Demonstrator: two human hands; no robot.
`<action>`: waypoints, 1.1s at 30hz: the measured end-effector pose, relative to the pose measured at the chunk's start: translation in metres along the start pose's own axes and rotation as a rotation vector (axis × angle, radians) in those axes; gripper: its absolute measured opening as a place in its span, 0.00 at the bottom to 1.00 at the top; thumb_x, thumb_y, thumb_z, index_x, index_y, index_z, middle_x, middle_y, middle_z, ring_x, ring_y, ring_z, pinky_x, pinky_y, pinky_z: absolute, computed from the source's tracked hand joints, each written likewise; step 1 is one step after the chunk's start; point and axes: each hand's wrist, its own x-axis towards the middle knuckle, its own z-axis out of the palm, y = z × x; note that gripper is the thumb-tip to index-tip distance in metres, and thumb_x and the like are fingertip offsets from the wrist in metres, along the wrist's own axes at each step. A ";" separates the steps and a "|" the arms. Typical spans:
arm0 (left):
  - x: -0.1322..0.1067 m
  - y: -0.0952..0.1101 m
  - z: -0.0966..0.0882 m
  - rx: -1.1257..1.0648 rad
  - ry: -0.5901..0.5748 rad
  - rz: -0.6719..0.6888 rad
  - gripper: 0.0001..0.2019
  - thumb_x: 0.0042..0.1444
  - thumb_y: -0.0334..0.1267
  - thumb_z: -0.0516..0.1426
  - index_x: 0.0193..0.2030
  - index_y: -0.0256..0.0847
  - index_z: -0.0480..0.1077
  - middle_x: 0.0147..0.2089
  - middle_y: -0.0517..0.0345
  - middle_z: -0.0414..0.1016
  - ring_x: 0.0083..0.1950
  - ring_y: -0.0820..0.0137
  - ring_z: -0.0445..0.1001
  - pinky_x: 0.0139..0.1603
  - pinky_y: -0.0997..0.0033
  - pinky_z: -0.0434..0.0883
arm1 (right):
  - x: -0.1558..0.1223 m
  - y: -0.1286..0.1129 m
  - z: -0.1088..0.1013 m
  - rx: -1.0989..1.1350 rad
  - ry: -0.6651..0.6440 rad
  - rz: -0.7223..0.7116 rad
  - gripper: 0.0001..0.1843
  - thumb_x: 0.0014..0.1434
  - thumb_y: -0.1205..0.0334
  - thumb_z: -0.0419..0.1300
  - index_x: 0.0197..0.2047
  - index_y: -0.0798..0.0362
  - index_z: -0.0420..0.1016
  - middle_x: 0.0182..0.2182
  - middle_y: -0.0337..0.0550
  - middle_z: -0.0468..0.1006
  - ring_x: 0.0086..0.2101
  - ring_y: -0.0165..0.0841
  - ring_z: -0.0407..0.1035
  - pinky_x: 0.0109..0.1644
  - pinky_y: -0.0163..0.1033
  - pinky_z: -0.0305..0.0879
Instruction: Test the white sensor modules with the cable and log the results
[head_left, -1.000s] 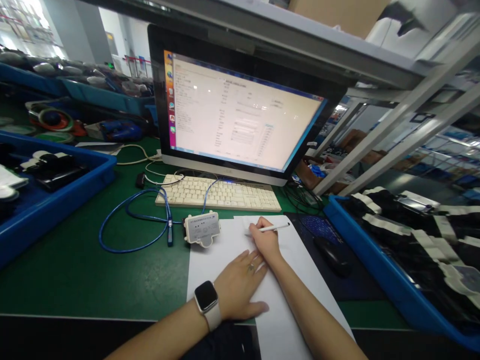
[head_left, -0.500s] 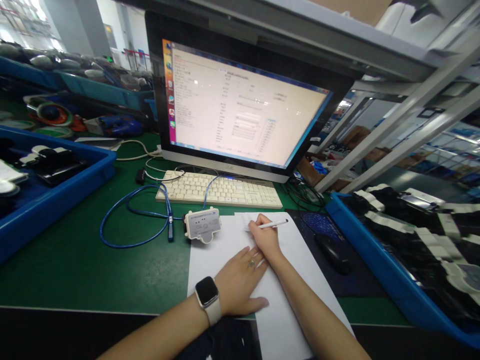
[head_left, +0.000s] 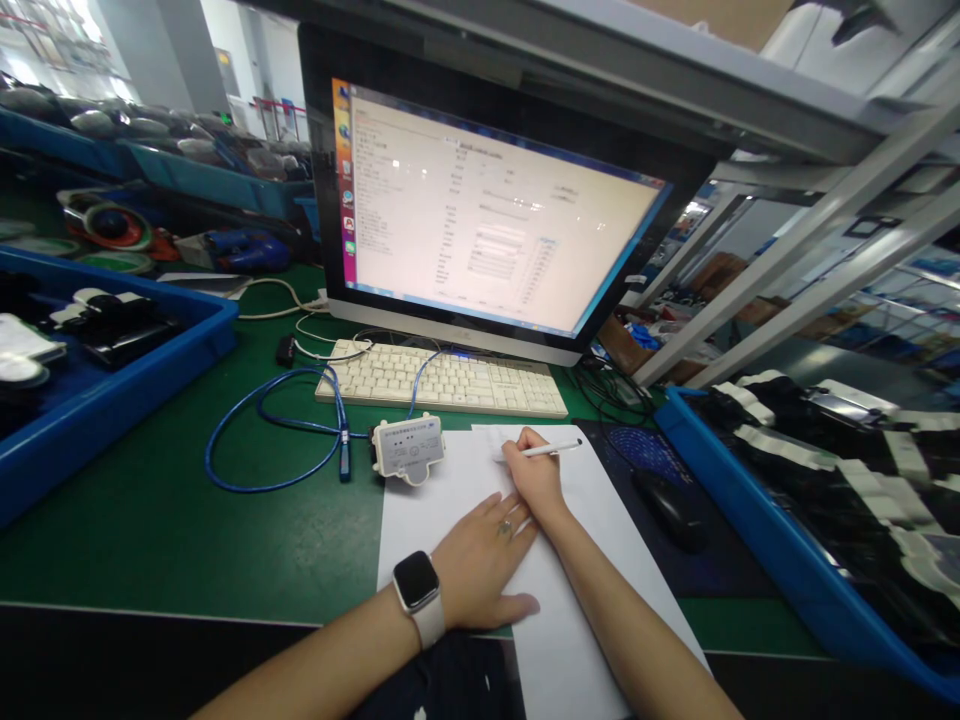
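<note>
My right hand (head_left: 534, 475) is closed round a white pen (head_left: 551, 449) with a dark end. The pen's tip meets, or nearly meets, a large white sheet of paper (head_left: 427, 520); the exact contact is too small to make out. Flat on the same sheet lies my left hand (head_left: 480, 560), fingers stretched out, its fingertips beside the right wrist. It wears a ring and a smartwatch (head_left: 417, 581). A small white device with a grey printed label (head_left: 409, 449) rests at the paper's upper left corner, tilted toward me.
Behind the paper stand a white keyboard (head_left: 442, 380) and a monitor (head_left: 495, 200). A blue cable (head_left: 225, 420) loops at left. Blue bins (head_left: 187, 350) of parts flank the desk, the right bin (head_left: 739, 515) close to a black mouse (head_left: 667, 508) on its dark pad.
The whole view has shifted very slightly, so everything appears a little further right. Both hands keep nearly the same place on the paper, and the pen stays in my right hand.
</note>
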 end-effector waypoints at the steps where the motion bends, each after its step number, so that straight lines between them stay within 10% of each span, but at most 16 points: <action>1: 0.000 0.000 0.000 -0.001 0.003 -0.003 0.35 0.55 0.54 0.53 0.62 0.29 0.56 0.65 0.41 0.53 0.67 0.57 0.50 0.67 0.59 0.43 | 0.000 0.000 0.000 -0.002 0.005 -0.002 0.12 0.44 0.62 0.51 0.16 0.52 0.50 0.12 0.32 0.52 0.18 0.26 0.49 0.24 0.34 0.50; 21: 0.000 0.001 -0.001 -0.011 -0.022 -0.003 0.36 0.55 0.54 0.53 0.63 0.30 0.55 0.65 0.41 0.52 0.67 0.57 0.49 0.68 0.59 0.43 | 0.001 0.002 -0.002 0.107 0.049 0.046 0.13 0.42 0.61 0.53 0.16 0.53 0.51 0.13 0.33 0.53 0.19 0.26 0.50 0.26 0.34 0.50; 27: -0.001 0.000 0.002 0.061 -0.043 -0.006 0.36 0.56 0.57 0.51 0.62 0.30 0.56 0.66 0.43 0.50 0.67 0.56 0.49 0.67 0.57 0.47 | 0.004 0.002 -0.007 0.349 0.137 0.165 0.21 0.49 0.46 0.54 0.21 0.51 0.50 0.11 0.33 0.57 0.14 0.25 0.48 0.17 0.33 0.46; 33: 0.017 -0.020 0.030 0.387 0.033 0.097 0.16 0.65 0.37 0.44 0.54 0.35 0.65 0.59 0.49 0.63 0.60 0.60 0.62 0.58 0.60 0.63 | 0.012 0.005 -0.013 0.522 -0.114 0.290 0.29 0.34 0.44 0.67 0.34 0.55 0.67 0.24 0.42 0.73 0.19 0.25 0.59 0.19 0.30 0.54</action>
